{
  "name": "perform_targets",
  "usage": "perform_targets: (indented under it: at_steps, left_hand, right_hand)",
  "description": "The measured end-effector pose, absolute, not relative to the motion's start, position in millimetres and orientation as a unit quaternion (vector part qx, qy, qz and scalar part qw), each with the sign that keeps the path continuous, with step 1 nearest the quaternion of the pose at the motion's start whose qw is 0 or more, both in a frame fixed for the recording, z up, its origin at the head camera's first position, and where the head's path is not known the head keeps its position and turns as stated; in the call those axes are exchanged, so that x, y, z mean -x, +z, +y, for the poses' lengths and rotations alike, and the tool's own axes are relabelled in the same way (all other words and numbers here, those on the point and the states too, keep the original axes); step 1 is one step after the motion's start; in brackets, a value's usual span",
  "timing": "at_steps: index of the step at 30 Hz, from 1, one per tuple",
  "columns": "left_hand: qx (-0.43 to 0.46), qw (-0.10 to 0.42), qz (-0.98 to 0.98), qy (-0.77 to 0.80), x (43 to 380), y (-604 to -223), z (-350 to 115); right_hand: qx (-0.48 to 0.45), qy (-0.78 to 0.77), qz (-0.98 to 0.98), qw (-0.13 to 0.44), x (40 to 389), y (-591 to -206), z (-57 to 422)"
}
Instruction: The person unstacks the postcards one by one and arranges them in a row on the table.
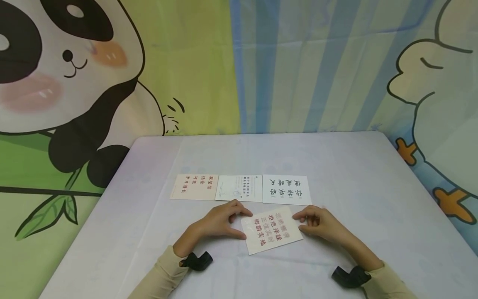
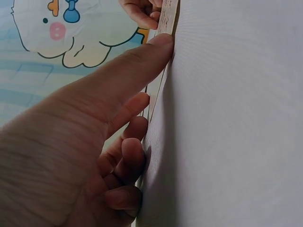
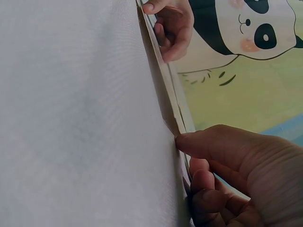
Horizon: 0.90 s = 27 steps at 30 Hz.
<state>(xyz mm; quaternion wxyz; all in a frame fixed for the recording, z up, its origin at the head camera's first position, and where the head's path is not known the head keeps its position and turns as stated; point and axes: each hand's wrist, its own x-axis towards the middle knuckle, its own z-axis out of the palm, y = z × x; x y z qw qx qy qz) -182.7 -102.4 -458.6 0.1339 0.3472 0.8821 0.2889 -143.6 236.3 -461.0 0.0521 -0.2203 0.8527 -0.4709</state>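
A cream card [image 1: 271, 231] with red Chinese characters lies at a slant, low over the white table. At its left edge, my left hand [image 1: 220, 220] holds it with the thumb near the lower part and the index finger by the upper corner. My right hand [image 1: 323, 224] grips the right edge with thumb and index finger, other fingers curled in. In the right wrist view the card's edge [image 3: 165, 80] rises slightly off the cloth by the right thumb. The left wrist view has the left thumb [image 2: 163, 42] against the card's edge, with the underside hidden.
Behind the hands three cards lie in a row: a pinkish one [image 1: 194, 187], a white one with small print [image 1: 228, 191] and one with black characters [image 1: 287, 197]. The white-clothed table [image 1: 224, 153] meets a cartoon backdrop [image 1: 198, 62]. Black wrist devices [image 1: 198, 261] sit at both cuffs.
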Motion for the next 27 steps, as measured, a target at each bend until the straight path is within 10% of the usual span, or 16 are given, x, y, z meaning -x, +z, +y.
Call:
perform_targets:
  at_steps: [27]
  left_hand:
    - [-0.346,0.107,0.871,0.33,183.5,-460.0,-103.3]
  right_hand:
    - [0.193,-0.544,0.807,0.121,148.1,-457.6,246.3]
